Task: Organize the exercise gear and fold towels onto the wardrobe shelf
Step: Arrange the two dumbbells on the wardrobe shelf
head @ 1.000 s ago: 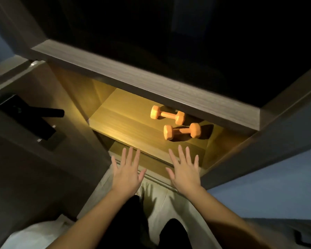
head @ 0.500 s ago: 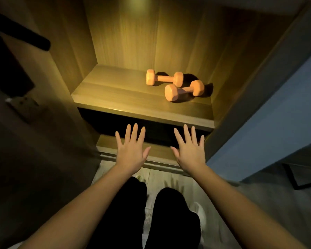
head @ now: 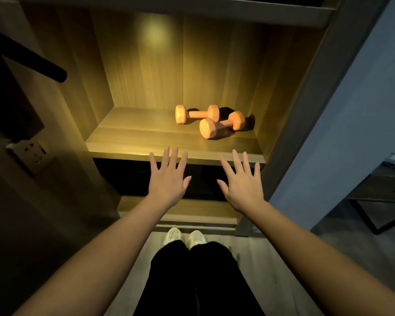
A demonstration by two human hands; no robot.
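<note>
Dumbbells orange, two on lit wardrobe shelf, left hand and right hand stretched forward side by side, fingers spread, holding nothing, below shelf edge

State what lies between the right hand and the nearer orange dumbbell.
Nothing but bare wood: in the head view, only the front strip of the lit wardrobe shelf separates the right hand from the nearer orange dumbbell.

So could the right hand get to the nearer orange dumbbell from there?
Probably yes. The right hand is open and empty, just short of the shelf edge, and nothing stands between it and the nearer dumbbell, which lies uncovered.
</note>
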